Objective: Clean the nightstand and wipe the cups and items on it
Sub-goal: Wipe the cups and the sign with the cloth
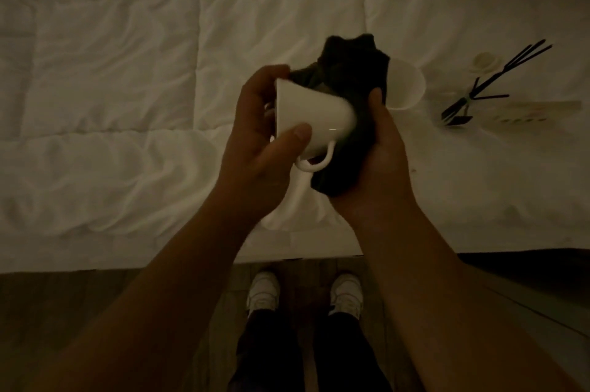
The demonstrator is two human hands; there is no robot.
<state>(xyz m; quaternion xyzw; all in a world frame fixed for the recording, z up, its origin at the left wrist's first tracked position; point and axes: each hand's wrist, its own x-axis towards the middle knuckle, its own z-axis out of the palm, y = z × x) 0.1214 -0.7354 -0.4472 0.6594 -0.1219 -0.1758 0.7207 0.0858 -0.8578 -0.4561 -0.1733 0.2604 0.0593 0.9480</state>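
**Q:** How does the cup [311,121] lie relative to the two hands?

**A:** It is held above the bed [111,78], tipped on its side. Its long axis runs left to right, with the rim to the left, the base to the right, and the handle [317,158] on the near side. The left hand [255,149] grips the rim end, fingers [274,72] curled over the far edge and the thumb on the near wall.

**Q:** And the cloth [348,78]?

**A:** The dark cloth is bunched in the right hand [380,164], which grasps it and presses it against the cup's base end. The right hand is therefore nearer the base, so the wipe probably works along the axis, from the base toward the rim. A second cup [407,85] lies on the bed just beyond, to the right.
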